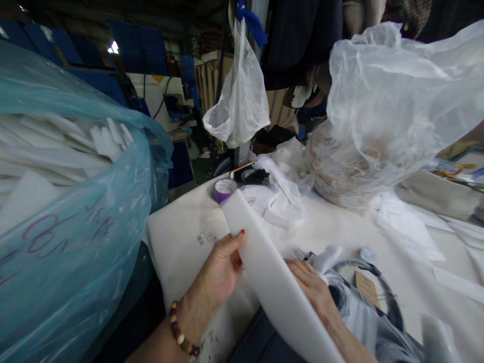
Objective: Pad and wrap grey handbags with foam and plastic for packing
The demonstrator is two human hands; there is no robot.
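A long white foam strip (pixel 266 269) stretches from the table's middle down toward my body, its far end near a roll of purple tape (pixel 226 190). My left hand (pixel 223 267), with a beaded bracelet at the wrist, pinches the strip's left edge, thumb on top. On the other side, the fingers of my right hand (pixel 312 290) are curled against the right edge; their tips and the thumb are hidden behind the foam. Right beside that hand lie coiled clear plastic strips (pixel 351 307) and a dark ring-shaped coil (pixel 393 297).
A big blue plastic bag (pixel 124 212) full of white foam pieces stands at left. The cream-covered table (pixel 181 227) carries crumpled clear plastic (pixel 283 201) and a plastic-wrapped bundle (pixel 340 166). A clear bag (pixel 242 96) hangs from a post behind.
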